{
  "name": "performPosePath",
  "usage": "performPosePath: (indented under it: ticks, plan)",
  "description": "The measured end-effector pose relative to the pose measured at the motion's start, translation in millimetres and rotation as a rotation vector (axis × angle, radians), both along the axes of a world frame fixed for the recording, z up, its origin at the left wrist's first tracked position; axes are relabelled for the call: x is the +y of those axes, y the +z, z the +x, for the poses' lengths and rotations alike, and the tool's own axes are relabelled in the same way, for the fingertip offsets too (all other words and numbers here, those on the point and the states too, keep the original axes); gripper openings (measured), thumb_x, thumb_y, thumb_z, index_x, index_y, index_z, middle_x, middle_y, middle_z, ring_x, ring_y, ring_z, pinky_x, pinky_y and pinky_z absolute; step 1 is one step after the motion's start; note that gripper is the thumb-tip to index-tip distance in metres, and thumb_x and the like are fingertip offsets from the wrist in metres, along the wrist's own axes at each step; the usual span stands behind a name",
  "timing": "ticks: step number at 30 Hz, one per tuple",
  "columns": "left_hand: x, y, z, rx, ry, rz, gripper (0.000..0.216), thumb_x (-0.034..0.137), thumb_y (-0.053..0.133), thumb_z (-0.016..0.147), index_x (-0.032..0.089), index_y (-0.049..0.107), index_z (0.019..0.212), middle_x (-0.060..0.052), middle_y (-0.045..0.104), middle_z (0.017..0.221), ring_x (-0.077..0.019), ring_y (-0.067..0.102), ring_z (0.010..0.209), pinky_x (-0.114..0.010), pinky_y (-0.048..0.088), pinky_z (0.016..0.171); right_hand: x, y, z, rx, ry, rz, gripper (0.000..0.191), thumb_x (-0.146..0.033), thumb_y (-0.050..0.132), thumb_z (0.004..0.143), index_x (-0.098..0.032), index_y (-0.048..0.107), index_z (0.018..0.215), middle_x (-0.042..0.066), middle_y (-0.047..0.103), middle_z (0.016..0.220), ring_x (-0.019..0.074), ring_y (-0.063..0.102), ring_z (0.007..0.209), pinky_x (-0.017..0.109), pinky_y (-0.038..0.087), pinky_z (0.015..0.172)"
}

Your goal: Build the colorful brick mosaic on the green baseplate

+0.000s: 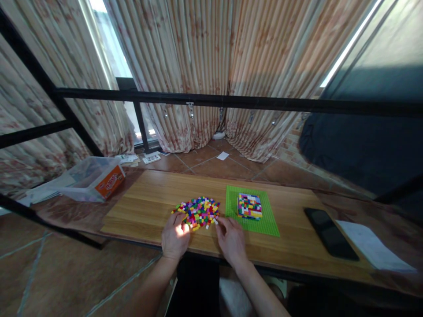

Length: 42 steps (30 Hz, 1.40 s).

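A loose heap of small toy building bricks (200, 212) in many colours lies on a wooden board (139, 207). At the heap's near left edge is my left hand (175, 235), its fingers bent and thumb apart, with a bright patch of light on it. My right hand (232, 241) is at the heap's right edge, thumb and forefinger drawn together beside some white bricks; what is between the fingertips is too small to make out. To the right, a block built of multicoloured bricks (249, 206) stands on a green studded baseplate (269, 222).
A black phone (330, 233) and white paper (373, 246) lie at the right. On the left stands a clear plastic box (84, 182) with an orange label. A dark metal rail (205, 99) crosses behind the board, before patterned curtains (198, 53).
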<state>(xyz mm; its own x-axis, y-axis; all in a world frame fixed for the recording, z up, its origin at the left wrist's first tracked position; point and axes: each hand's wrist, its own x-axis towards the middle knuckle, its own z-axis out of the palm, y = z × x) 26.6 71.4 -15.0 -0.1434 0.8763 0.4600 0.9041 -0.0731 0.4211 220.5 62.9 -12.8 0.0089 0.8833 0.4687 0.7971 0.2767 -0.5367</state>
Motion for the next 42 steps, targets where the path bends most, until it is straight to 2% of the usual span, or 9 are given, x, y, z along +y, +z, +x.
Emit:
performPosePath:
  ticks: [7,13,20,30,35,42]
  plan:
    - [0.1,-0.2,0.1,0.028,0.007,0.016,0.032,0.008,0.049,0.079,0.022,0.066,0.103,-0.005,0.066,0.109,-0.0194,0.063,0.102,-0.027,0.05,0.089,5.7,-1.5,-9.1,-0.013,-0.036,-0.047,0.016,-0.019,0.054,0.085,-0.023,0.067,0.093,0.006,0.066,0.085,0.023,0.058,0.083,0.035,0.041,0.075]
    - [0.6,0.0,0.0,0.03,0.001,0.012,0.032,0.009,0.049,0.078,0.02,0.066,0.103,-0.006,0.067,0.109,-0.0207,0.063,0.103,-0.028,0.05,0.09,5.8,-5.0,-10.0,0.021,-0.028,-0.037,0.017,-0.016,0.051,0.087,-0.022,0.067,0.087,0.005,0.065,0.083,0.0214,0.058,0.082,0.034,0.041,0.076]
    - [1.0,-1.2,-0.8,0.02,-0.011,0.039,0.032,0.008,0.048,0.079,0.022,0.065,0.102,-0.005,0.067,0.107,-0.0199,0.063,0.103,-0.028,0.049,0.091,4.1,-7.1,-7.2,0.113,-0.033,-0.004,0.027,-0.021,0.042,0.093,-0.023,0.068,0.099,0.006,0.063,0.086,0.0199,0.058,0.083,0.032,0.044,0.074]
    - [1.7,-0.1,-1.3,0.041,-0.009,0.025,0.032,0.01,0.046,0.079,0.02,0.065,0.103,-0.007,0.066,0.107,-0.0217,0.063,0.103,-0.03,0.051,0.088,3.0,-5.5,-4.6,0.219,-0.026,0.043,0.026,-0.025,0.041,0.095,-0.022,0.067,0.093,0.005,0.065,0.083,0.0189,0.061,0.08,0.031,0.049,0.072]
    - [1.6,-2.4,-1.8,0.047,-0.003,0.032,0.031,0.01,0.047,0.079,0.02,0.065,0.102,-0.007,0.066,0.108,-0.0211,0.063,0.103,-0.029,0.05,0.088,9.8,-0.3,17.8,0.224,-0.061,0.104,0.024,-0.027,0.044,0.093,-0.021,0.067,0.092,0.006,0.068,0.088,0.0194,0.062,0.084,0.032,0.049,0.076]
    - [1.4,-4.4,-2.8,0.043,-0.009,0.054,0.03,0.01,0.048,0.079,0.02,0.065,0.102,-0.006,0.066,0.109,-0.0207,0.063,0.102,-0.028,0.05,0.089,42.9,12.0,62.8,0.149,-0.174,0.193,0.022,-0.03,0.051,0.089,-0.024,0.072,0.087,0.007,0.065,0.098,0.0228,0.054,0.094,0.043,0.043,0.085]
